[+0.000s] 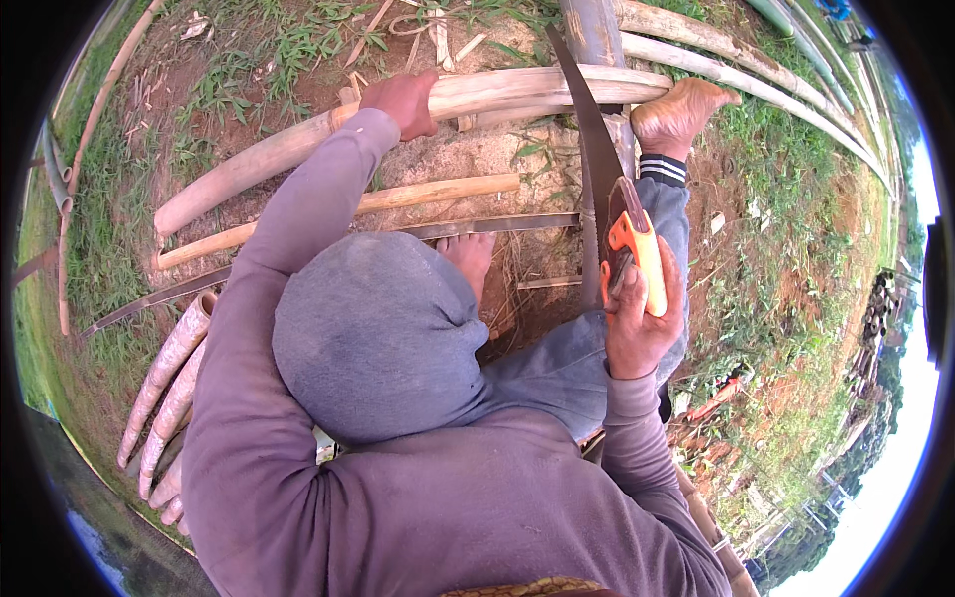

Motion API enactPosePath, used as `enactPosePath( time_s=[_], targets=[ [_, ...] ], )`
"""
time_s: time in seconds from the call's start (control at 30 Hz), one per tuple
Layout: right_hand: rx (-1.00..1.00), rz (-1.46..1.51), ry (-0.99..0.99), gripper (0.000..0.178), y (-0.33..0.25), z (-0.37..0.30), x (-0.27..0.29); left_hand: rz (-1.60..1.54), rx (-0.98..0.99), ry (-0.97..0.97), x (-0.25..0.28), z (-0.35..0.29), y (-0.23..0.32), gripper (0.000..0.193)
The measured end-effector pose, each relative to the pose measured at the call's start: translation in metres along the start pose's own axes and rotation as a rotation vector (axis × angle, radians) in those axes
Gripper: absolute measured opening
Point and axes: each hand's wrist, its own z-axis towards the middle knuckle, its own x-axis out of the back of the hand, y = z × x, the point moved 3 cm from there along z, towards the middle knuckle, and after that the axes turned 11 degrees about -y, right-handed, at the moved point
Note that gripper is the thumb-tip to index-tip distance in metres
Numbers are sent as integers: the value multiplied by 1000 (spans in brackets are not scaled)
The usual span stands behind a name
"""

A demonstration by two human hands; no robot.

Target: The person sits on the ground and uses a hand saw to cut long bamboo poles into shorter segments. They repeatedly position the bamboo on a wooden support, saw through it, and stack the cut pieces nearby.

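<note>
My right hand (645, 313) is wrapped round the orange handle (649, 261) of a handsaw. The saw's long dark blade (591, 129) points away from me and crosses a thick, pale bamboo pole (497, 92). Whether its teeth touch the bamboo, I cannot tell. Left of the blade, my left hand (403, 102) grips that pole from above. The pole lies slantwise across a greyish log (595, 35), and my bare right foot (681, 114) rests against its right end.
A split bamboo strip (438, 191) and a thin dark strip (497, 224) lie nearer, by my left foot (470, 257). Several bamboo poles (164, 383) are stacked at left. More long poles (756, 85) run along the far right over grass and soil.
</note>
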Motion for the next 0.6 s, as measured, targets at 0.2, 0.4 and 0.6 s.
enactPosePath(
  time_s=[0.2, 0.4, 0.6],
  targets=[
    [-123, 178, -3, 43, 29, 61, -34, 15, 25, 18, -2, 0, 3, 67],
    [-71, 142, -10, 45, 31, 22, -10, 12, 29, -49, 9, 4, -1, 74],
    [95, 83, 65, 42, 50, 19, -19, 11, 22, -101, 0, 11, -5, 83]
  ],
)
